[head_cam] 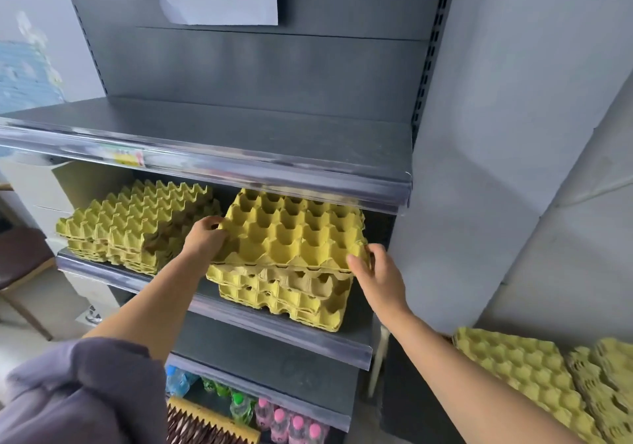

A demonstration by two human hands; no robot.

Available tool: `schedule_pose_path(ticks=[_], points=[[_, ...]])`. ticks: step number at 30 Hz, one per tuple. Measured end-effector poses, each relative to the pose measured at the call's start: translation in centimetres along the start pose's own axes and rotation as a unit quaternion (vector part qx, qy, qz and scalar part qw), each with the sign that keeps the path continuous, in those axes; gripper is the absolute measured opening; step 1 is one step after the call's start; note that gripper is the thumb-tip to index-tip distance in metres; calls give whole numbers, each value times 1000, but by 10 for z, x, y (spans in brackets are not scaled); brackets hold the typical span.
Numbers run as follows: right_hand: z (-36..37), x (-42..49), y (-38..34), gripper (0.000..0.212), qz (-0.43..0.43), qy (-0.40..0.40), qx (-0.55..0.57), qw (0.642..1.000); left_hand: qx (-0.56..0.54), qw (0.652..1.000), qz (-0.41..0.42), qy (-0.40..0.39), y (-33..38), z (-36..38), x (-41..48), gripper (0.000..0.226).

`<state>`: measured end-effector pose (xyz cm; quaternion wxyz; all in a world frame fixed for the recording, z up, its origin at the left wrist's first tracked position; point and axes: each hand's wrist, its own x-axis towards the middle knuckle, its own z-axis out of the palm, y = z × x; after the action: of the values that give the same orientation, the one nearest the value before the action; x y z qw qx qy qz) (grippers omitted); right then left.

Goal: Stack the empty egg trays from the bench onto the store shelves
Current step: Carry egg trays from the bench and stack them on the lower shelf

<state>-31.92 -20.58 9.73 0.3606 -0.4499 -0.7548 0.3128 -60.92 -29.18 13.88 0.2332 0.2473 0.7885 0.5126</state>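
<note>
One egg tray between left hand and right hand, fingers tight around its opposite edges.

small shop, grey metal store shelves with price-label strips, bottled drinks below

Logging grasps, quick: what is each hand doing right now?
Left hand: grips the left edge of the top yellow moulded-pulp egg tray.
Right hand: holds that tray's right front corner.
</note>
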Motion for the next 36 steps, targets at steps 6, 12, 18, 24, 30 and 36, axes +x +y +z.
schedule_pose_path(ticks=[6, 12, 18, 24, 30, 36], points=[[35, 8, -15, 73, 2, 50, -157, 986, 7, 999, 34, -34, -7, -5, 53, 39], [70, 6, -42, 83, 35, 99, -287, 952, 17, 997, 29, -68, -27, -18, 95, 34], [90, -1, -45, 63, 116, 66, -334, 933, 76, 986, 27, -147, -41, -14, 112, 38], [93, -5, -45, 61, 123, 48, -331, 935, 250, 953, 112, -129, -50, -12, 109, 53], [88, -2, -50, 66, 87, 53, -316, 943, 342, 894, 275, -86, -31, -4, 88, 41], [60, -6, -46, 42, 13, 105, -339, 935, 370, 835, 394, -101, -13, 19, 61, 34]])
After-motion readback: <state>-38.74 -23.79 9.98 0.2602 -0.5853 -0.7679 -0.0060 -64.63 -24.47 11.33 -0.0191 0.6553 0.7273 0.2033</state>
